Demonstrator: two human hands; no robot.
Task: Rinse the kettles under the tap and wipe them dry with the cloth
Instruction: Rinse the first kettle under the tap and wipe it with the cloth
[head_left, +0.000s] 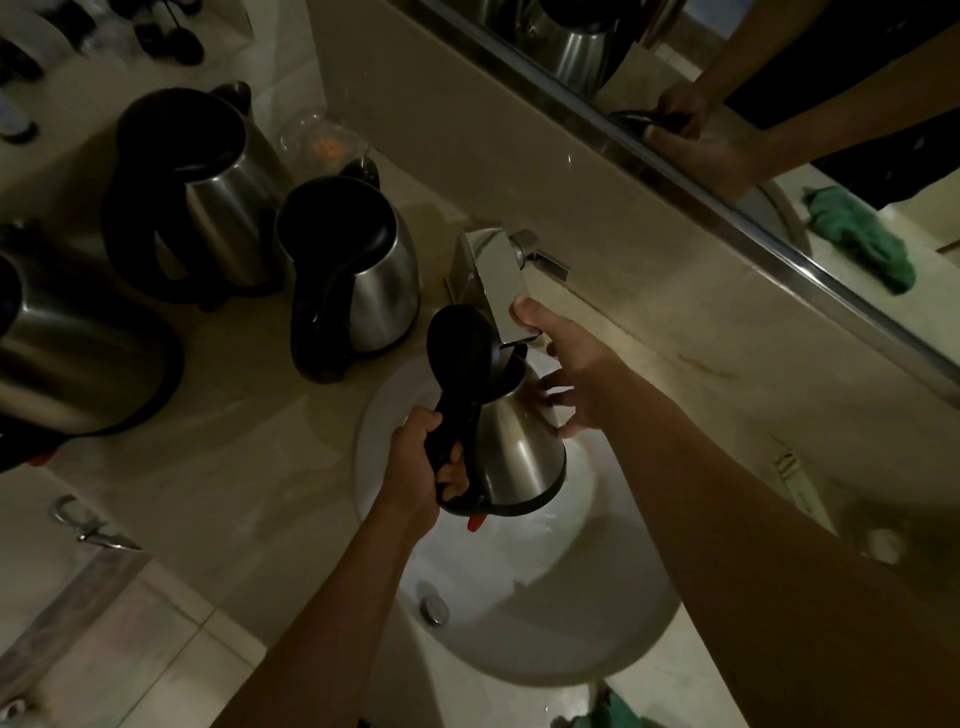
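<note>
A steel kettle (519, 447) with a black handle and its black lid flipped up hangs over the white sink (571, 613), its mouth under the chrome tap (493, 270). My left hand (421, 467) grips the kettle's handle. My right hand (566, 374) is spread, its thumb against the tap's spout and its fingertips touching the kettle's steel side. A green cloth (613, 712) lies at the sink's near rim, mostly cut off by the frame's bottom edge.
Three more steel kettles stand on the beige counter to the left: one (358, 270) beside the tap, one (202, 187) behind it, one (67, 343) at the left edge. A mirror (779, 156) runs along the wall, reflecting my hands and the cloth.
</note>
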